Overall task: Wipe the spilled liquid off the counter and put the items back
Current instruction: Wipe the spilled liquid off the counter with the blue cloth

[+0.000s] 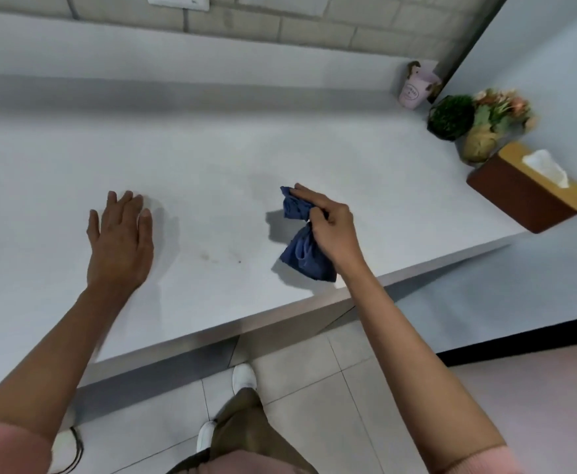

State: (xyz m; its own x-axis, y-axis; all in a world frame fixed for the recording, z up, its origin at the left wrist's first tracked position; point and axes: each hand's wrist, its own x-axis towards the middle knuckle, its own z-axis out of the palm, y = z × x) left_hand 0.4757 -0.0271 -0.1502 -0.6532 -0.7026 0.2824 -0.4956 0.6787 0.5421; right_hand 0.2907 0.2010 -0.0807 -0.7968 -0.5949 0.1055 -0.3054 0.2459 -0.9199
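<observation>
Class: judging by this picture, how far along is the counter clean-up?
Done: no pooled liquid shows on the white counter. In hand: the right hand grips a bunched dark-blue cloth; the left hand lies flat. Left: faint brownish specks between the hands.

Blue rag in my right hand, mid-table

My right hand [331,230] grips the bunched blue rag [302,246], my left hand [119,241] rests flat on the table [212,159], faint brownish specks [212,257] between them.
</observation>
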